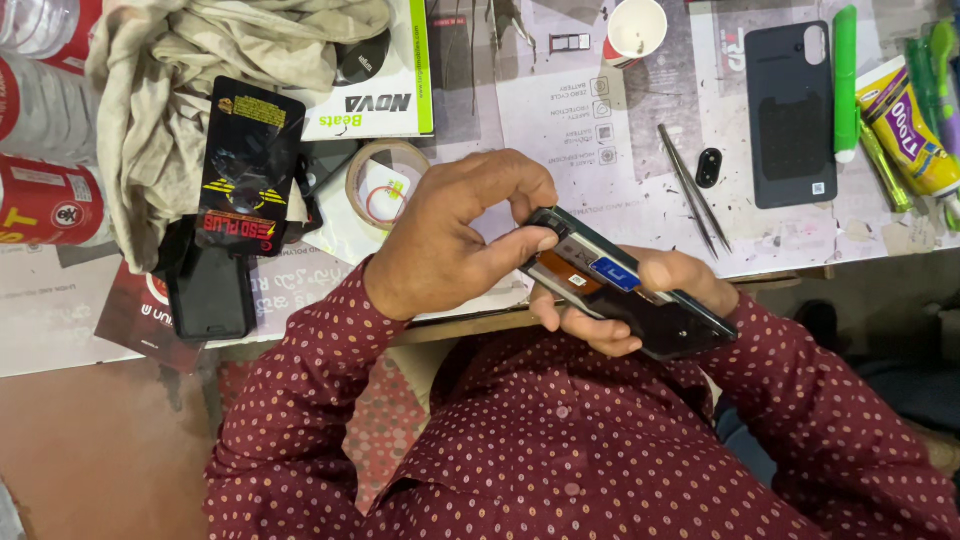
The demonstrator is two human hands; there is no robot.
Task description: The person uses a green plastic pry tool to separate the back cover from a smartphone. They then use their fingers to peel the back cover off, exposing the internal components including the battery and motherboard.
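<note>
Both hands (560, 270) grip an opened phone (625, 290), perhaps touching its blue label (614, 274).

Tweezers (694, 189) between cup (634, 30) and phone (628, 285)

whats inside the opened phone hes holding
With its back off, the opened phone shows an orange-brown patch, a blue part and grey metal plates. The left hand covers its top end, and the right hand beneath hides the underside.
</note>
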